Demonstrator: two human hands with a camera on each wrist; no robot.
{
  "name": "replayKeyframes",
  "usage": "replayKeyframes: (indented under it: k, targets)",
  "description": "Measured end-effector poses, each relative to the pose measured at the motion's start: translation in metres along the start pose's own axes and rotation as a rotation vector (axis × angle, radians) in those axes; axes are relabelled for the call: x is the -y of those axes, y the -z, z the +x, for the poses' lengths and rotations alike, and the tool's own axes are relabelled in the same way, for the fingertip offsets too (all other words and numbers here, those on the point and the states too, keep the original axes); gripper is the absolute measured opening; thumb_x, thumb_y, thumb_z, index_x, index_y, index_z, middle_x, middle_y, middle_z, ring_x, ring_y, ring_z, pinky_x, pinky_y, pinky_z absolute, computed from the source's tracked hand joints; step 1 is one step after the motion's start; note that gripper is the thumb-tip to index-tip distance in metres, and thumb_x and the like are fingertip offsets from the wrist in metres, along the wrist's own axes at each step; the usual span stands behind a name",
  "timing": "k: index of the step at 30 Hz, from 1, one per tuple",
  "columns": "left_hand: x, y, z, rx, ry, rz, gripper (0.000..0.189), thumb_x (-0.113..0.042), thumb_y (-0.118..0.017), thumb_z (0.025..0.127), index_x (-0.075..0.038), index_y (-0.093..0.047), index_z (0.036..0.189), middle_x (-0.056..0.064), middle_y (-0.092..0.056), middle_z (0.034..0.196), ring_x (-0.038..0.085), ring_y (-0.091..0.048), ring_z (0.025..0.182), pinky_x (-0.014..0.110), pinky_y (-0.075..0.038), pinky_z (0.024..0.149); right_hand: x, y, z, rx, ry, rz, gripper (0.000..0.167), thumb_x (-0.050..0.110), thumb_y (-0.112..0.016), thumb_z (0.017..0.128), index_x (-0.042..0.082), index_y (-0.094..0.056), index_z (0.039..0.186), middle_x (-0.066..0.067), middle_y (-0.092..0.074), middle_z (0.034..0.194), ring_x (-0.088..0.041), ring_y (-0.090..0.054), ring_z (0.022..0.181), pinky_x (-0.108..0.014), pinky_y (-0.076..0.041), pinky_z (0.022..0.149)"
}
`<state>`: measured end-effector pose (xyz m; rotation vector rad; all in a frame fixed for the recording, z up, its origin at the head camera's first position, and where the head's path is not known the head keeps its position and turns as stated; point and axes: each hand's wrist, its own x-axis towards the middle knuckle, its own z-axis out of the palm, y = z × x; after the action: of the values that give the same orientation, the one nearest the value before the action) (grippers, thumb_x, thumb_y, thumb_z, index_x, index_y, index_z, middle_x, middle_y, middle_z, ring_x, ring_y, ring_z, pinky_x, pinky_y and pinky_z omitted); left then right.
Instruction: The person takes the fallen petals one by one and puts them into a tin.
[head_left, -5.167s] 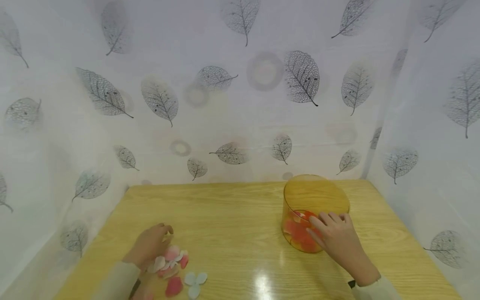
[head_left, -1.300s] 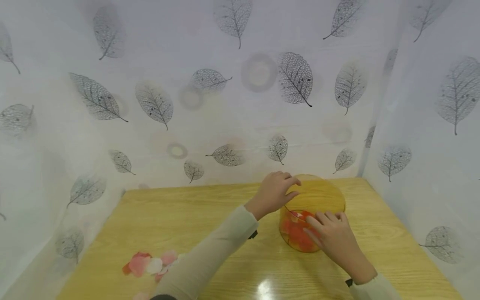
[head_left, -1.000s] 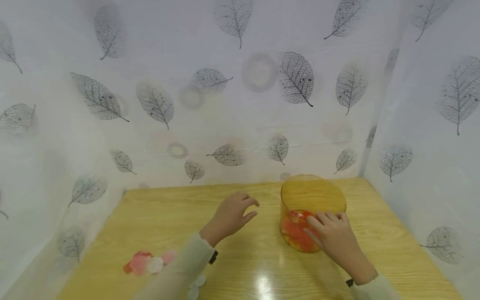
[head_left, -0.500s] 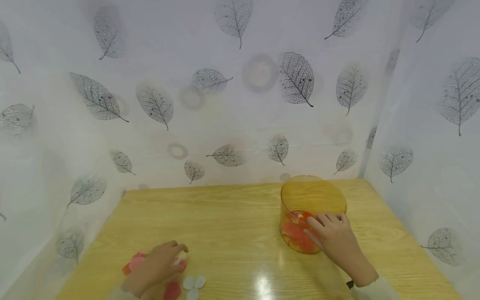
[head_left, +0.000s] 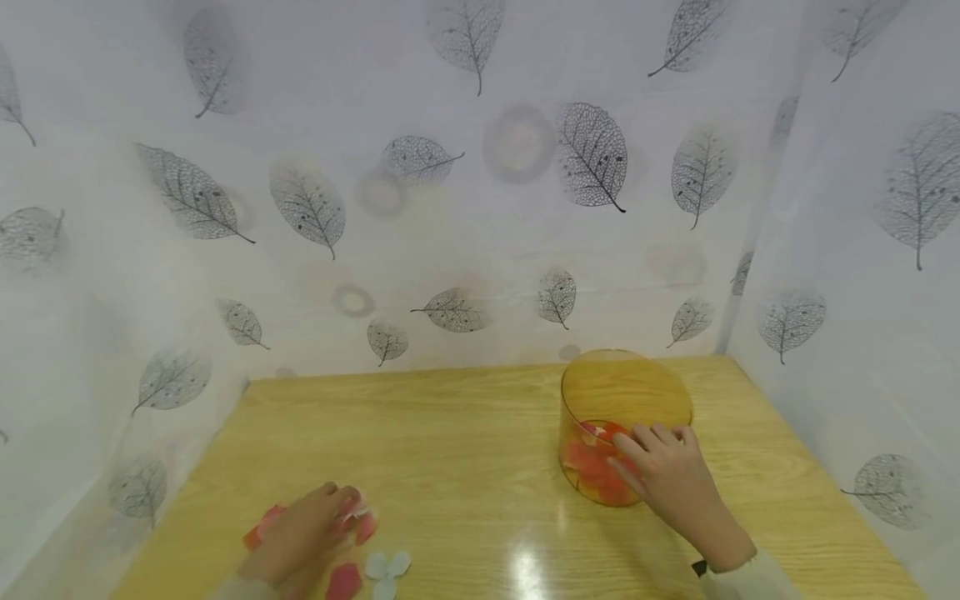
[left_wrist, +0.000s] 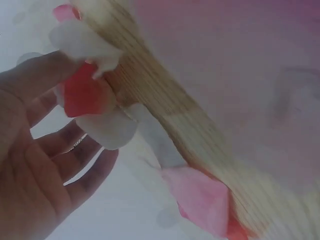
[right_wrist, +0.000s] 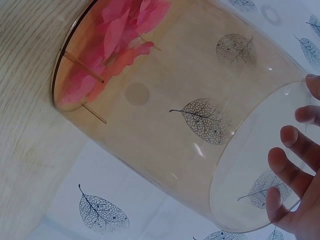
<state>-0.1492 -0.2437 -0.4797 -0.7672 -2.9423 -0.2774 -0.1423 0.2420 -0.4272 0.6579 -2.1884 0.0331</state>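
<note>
My left hand [head_left: 300, 533] is over the loose flower petals at the table's left front. In the left wrist view its thumb and bent fingers [left_wrist: 95, 180] pinch a few petals, a red petal [left_wrist: 82, 92] and white petals [left_wrist: 112, 130] among them; the fingertips are partly hidden. A pink petal [left_wrist: 200, 197] lies just beyond. At the right stands a clear amber container [head_left: 573, 400] with pink and red petals [head_left: 596, 467] at its bottom. My right hand [head_left: 678, 483] holds its front rim with curved fingers; the right wrist view shows those fingers [right_wrist: 290, 142] at the opening.
A white four-petalled blossom [head_left: 386, 571] and a deep pink petal [head_left: 345, 579] lie near the front edge. The wood-grain table [head_left: 450, 442] is closed in behind and at both sides by pale sheeting [head_left: 480, 233] printed with leaves.
My left hand went over to the container, then came back left and down to the petals, where its fingers have closed in. The right hand and the container stay put.
</note>
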Motion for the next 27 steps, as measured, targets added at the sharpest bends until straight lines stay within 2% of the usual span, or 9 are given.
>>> replayKeyframes:
  k: [4, 10, 15, 19, 24, 27]
  targets:
    - [-0.004, -0.002, 0.019, -0.029, 0.01, -0.017, 0.025, -0.013, -0.073, 0.076, -0.018, -0.063, 0.097, -0.008, -0.056, 0.08, 0.004, -0.052, 0.065, 0.019, -0.045, 0.056, 0.001, 0.0, 0.0, 0.002, -0.004, 0.001, 0.054, 0.052, -0.019, 0.1, 0.015, -0.054, 0.08, 0.0, -0.05, 0.067, -0.02, -0.048, 0.057, -0.041, -0.035, 0.058]
    - [-0.011, 0.0, 0.046, -0.078, 0.091, -0.03, 0.016, -0.008, -0.072, 0.075, -0.019, -0.06, 0.078, -0.009, -0.056, 0.068, 0.004, -0.049, 0.059, 0.021, -0.04, 0.054, 0.002, 0.001, 0.001, 0.009, -0.006, 0.008, 0.054, 0.052, -0.02, 0.1, 0.015, -0.054, 0.08, 0.0, -0.051, 0.067, -0.019, -0.048, 0.057, -0.04, -0.034, 0.058]
    - [-0.013, 0.006, 0.063, -0.162, 0.04, 0.02, 0.021, -0.012, -0.079, 0.071, -0.018, -0.059, 0.07, -0.008, -0.06, 0.066, 0.005, -0.053, 0.058, 0.021, -0.042, 0.054, 0.002, 0.002, 0.001, 0.012, -0.003, 0.007, 0.054, 0.052, -0.019, 0.1, 0.015, -0.054, 0.08, 0.0, -0.05, 0.067, -0.019, -0.047, 0.057, -0.04, -0.034, 0.058]
    - [-0.015, 0.015, 0.074, -0.208, 0.013, 0.042, 0.02, -0.008, -0.078, 0.071, -0.016, -0.06, 0.071, -0.005, -0.061, 0.065, 0.008, -0.053, 0.057, 0.025, -0.043, 0.053, 0.001, 0.003, 0.001, 0.014, -0.004, 0.006, 0.054, 0.052, -0.019, 0.1, 0.015, -0.054, 0.08, 0.0, -0.051, 0.067, -0.02, -0.047, 0.057, -0.04, -0.034, 0.057]
    - [-0.017, 0.021, 0.083, -0.212, 0.011, 0.043, 0.019, -0.007, -0.077, 0.072, -0.016, -0.059, 0.071, -0.006, -0.059, 0.065, 0.007, -0.053, 0.058, 0.025, -0.043, 0.056, 0.0, 0.003, 0.001, 0.013, -0.006, 0.013, 0.054, 0.052, -0.02, 0.1, 0.015, -0.055, 0.081, 0.0, -0.05, 0.067, -0.019, -0.047, 0.058, -0.04, -0.034, 0.058]
    - [-0.018, 0.021, 0.086, -0.189, 0.026, 0.034, 0.019, -0.011, -0.077, 0.073, -0.016, -0.059, 0.072, -0.007, -0.059, 0.066, 0.008, -0.054, 0.06, 0.027, -0.044, 0.057, 0.001, 0.003, 0.002, 0.015, -0.007, 0.014, 0.054, 0.051, -0.02, 0.1, 0.015, -0.055, 0.081, 0.0, -0.05, 0.067, -0.019, -0.048, 0.058, -0.04, -0.034, 0.058]
